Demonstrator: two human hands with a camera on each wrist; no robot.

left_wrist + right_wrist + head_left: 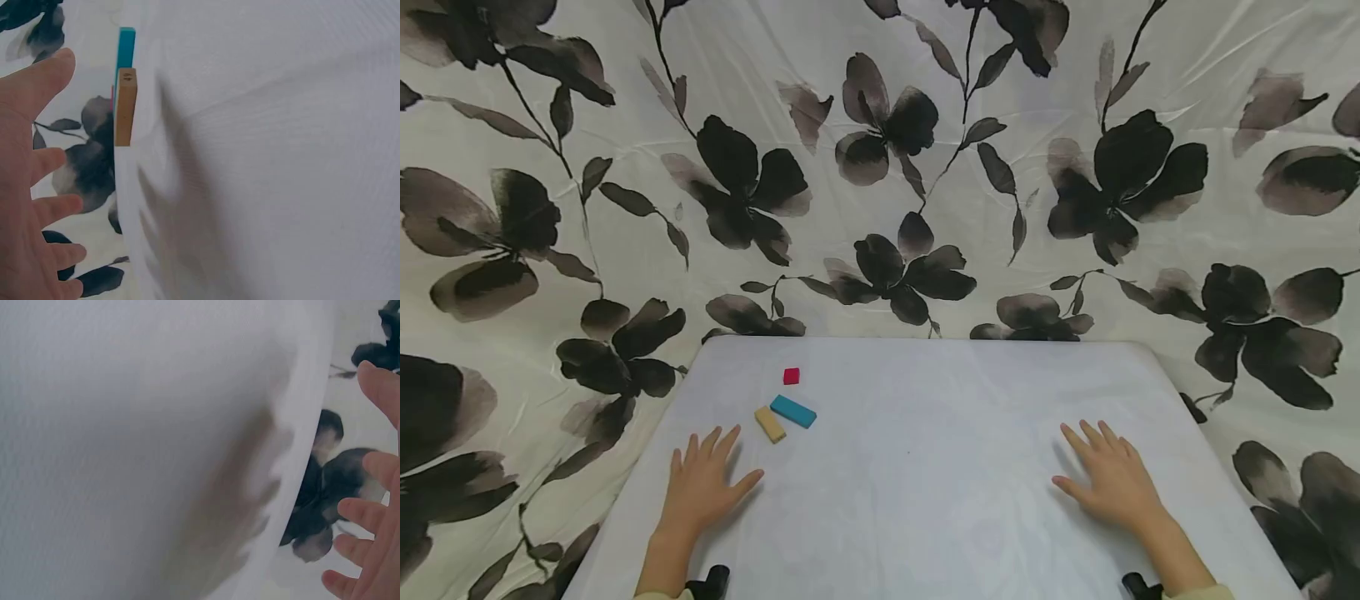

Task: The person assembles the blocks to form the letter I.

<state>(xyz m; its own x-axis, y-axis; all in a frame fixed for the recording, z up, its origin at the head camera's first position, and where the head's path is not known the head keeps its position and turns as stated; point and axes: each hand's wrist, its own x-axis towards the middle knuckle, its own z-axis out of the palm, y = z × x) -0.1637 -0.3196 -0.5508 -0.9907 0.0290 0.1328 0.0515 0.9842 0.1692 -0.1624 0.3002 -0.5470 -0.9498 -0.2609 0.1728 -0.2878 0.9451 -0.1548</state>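
Three small blocks lie on the left part of the white table (925, 467). The farthest is a red block (792, 376). Nearer lies a blue block (793, 411), its near left side close to a yellow wooden block (770, 424). In the left wrist view the yellow block (125, 106) shows a printed number on its end, with the blue block (126, 47) behind it. My left hand (702, 483), fingers spread, hovers just short of the yellow block and holds nothing. Over the table's right side, my right hand (1108, 475) is spread too, holding nothing.
A floral cloth (880, 192) with dark flowers hangs behind the table and shows at both sides. Black wrist straps (709, 583) sit at both wrists. The table's far edge runs just beyond the red block.
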